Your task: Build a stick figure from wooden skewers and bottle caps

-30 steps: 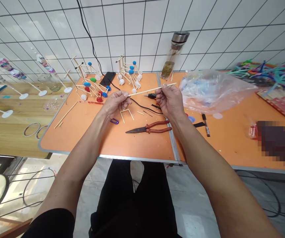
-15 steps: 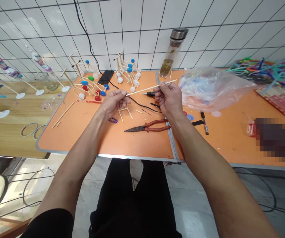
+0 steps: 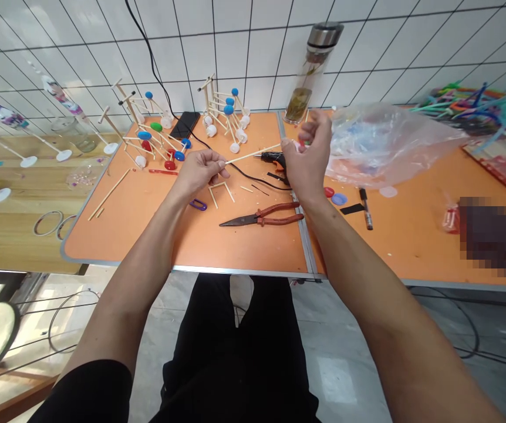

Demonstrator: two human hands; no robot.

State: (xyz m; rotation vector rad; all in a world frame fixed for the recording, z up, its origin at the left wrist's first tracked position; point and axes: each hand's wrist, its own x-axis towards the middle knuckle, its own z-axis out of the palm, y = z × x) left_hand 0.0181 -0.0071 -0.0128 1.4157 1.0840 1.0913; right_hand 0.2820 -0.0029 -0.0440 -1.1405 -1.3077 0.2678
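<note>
black marker (image 3: 365, 208), print too small, no legible text

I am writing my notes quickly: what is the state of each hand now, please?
Left hand: closed, pinching one end of the thin stick.
Right hand: open, near the stick; contact unclear.

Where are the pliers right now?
In the head view, the pliers lie mid-picture on the orange table, toward its front edge, tips pointing left and handle ends at the metal strip.
</note>
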